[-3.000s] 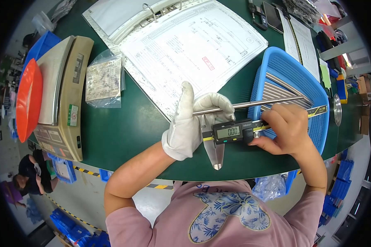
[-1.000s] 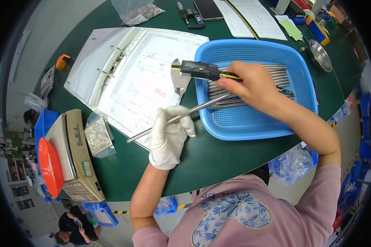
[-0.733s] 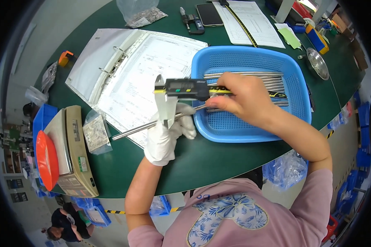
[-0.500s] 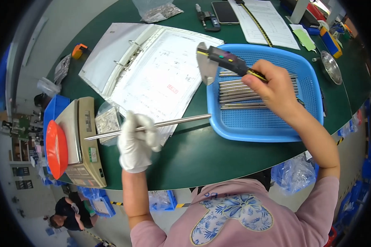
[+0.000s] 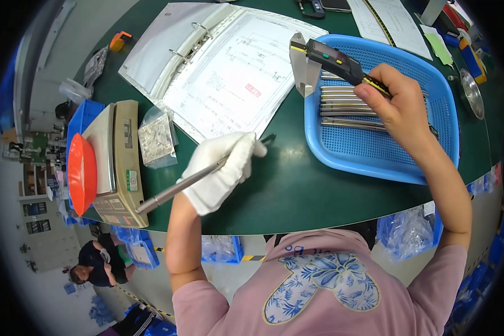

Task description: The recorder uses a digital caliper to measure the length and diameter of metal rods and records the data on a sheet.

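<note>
A thin metal rod (image 5: 168, 194) slants through my white-gloved left hand (image 5: 218, 171), which is closed around it. Its lower end comes close to the beige scale; the other end shows past my fingertips over the green table. My bare right hand (image 5: 395, 103) grips a digital caliper (image 5: 337, 61), thumb on top, with its jaws pointing left. The caliper hangs above a blue perforated basket (image 5: 369, 171). Several shiny metal rods (image 5: 347, 103) lie side by side in the basket, partly hidden by my right hand and the caliper.
An open ring binder (image 5: 229, 73) with drawings lies behind my left hand. At left stand a beige scale (image 5: 126, 162) with an orange-red tray (image 5: 81, 173) and a bag of small parts (image 5: 157, 140). A metal bowl (image 5: 472, 95) sits at far right. Another person (image 5: 102, 260) is at lower left.
My left hand has turned and moved right, tilting the rod; its far end has left the basket's rim. My right hand still holds the caliper. The whole view has shifted slightly.
</note>
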Motion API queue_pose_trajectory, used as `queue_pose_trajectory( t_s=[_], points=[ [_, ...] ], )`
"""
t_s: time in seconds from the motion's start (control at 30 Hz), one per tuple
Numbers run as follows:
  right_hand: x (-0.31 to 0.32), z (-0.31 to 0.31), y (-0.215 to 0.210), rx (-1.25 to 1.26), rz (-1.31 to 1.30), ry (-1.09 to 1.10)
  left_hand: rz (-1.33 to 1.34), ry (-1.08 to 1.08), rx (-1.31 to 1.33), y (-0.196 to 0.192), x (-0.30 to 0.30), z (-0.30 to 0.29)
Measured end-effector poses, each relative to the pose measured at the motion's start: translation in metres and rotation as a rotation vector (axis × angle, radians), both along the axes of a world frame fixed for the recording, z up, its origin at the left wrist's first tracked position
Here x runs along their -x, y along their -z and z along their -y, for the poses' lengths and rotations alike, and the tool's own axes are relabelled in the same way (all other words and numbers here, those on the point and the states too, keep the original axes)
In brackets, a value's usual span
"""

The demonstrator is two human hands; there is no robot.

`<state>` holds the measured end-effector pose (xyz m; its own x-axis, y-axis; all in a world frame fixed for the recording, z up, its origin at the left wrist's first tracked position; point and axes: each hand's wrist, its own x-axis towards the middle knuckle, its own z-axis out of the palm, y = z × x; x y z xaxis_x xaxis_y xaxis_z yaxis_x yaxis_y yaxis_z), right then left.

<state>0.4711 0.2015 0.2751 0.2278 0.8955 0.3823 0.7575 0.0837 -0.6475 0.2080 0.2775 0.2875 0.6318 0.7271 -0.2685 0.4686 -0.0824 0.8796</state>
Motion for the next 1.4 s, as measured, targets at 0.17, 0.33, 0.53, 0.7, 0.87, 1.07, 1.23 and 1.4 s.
queue_pose_trajectory(
  t_s=[0.17,0.33,0.53,0.7,0.87,1.07,1.23,1.4],
  points=[
    [0.0,0.002,0.002,0.004,0.012,0.003,0.185,-0.007,0.11,0.024,0.001,-0.022],
    [0.0,0.003,-0.001,0.017,0.019,0.039,0.015,-0.027,0.276,0.003,-0.006,-0.035],
    [-0.004,0.002,-0.002,0.037,-0.006,0.086,-0.109,-0.01,0.286,0.027,-0.026,-0.033],
    [-0.004,0.003,-0.005,0.005,0.011,0.096,0.227,-0.002,0.358,0.052,-0.013,-0.031],
    [-0.003,0.012,-0.006,-0.07,0.252,-0.26,0.772,-0.051,0.574,0.06,0.0,-0.028],
    [0.018,0.015,-0.004,-0.059,0.412,-0.438,0.909,-0.129,0.567,0.051,0.0,-0.016],
    [0.019,0.014,-0.003,-0.023,0.419,-0.452,0.903,-0.135,0.575,0.048,0.002,-0.011],
    [0.019,0.013,-0.002,-0.02,0.418,-0.45,0.931,-0.087,0.629,0.049,0.005,-0.012]
  ],
)
